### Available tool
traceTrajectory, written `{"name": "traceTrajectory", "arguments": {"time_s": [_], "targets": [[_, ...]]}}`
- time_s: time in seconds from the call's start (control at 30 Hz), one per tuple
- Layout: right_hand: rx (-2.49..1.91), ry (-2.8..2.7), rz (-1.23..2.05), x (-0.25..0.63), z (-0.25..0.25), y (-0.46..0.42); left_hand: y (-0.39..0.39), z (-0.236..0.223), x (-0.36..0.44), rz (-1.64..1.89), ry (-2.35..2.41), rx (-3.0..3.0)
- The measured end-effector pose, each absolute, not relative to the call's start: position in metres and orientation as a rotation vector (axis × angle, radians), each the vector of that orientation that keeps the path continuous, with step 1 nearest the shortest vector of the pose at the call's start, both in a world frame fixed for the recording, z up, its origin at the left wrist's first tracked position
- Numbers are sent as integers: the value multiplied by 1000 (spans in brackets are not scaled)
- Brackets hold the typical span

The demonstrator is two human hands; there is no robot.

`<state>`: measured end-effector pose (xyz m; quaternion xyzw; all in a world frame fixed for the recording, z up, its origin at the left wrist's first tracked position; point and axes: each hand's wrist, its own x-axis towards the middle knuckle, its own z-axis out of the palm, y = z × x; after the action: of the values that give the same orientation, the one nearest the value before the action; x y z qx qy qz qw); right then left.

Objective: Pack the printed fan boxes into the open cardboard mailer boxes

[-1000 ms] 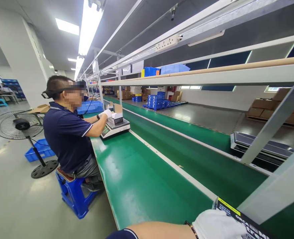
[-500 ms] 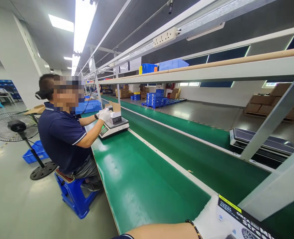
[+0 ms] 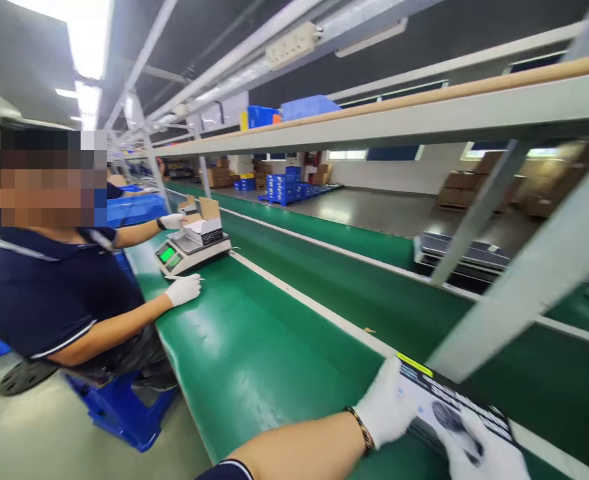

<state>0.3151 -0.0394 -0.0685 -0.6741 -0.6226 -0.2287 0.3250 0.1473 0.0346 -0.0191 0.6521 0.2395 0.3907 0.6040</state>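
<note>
My left hand [image 3: 387,403], in a white glove with a beaded bracelet at the wrist, grips the left end of a printed cardboard box [image 3: 429,390]. The box is white and black with a yellow strip along its top left edge and a dark round picture on its face. My right hand [image 3: 489,447], also gloved and somewhat blurred, is closed on the lower right part of the same box. Its fingers lie over the printed face. The box is at the lower right, over the green bench [image 3: 254,353].
A co-worker [image 3: 39,280] sits at left on a blue stool [image 3: 119,407]. A scale [image 3: 194,252] bearing an open carton [image 3: 204,230] stands before that person. A grey slanted post [image 3: 519,287] rises just beyond my box. Another scale [image 3: 464,250] lies across the belt.
My view has swung right and my right hand now shows on the box. The co-worker has turned towards me, one gloved hand moved from the carton down to the bench.
</note>
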Motion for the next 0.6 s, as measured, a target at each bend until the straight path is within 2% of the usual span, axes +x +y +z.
{"name": "traceTrajectory", "arguments": {"time_s": [0.13,0.27,0.4,0.6], "targets": [[-1999,-1402,-366,271,-30,-58,32,-11,140,901,564,1542],[-1947,-1614,-366,233,-7,-66,34,-20,133,773,570,1637],[-2205,-1672,-439,208,-3,-79,31,-30,125,473,427,1827],[-2498,-1492,-656,264,-1,-134,25,-34,124,218,500,2046]]}}
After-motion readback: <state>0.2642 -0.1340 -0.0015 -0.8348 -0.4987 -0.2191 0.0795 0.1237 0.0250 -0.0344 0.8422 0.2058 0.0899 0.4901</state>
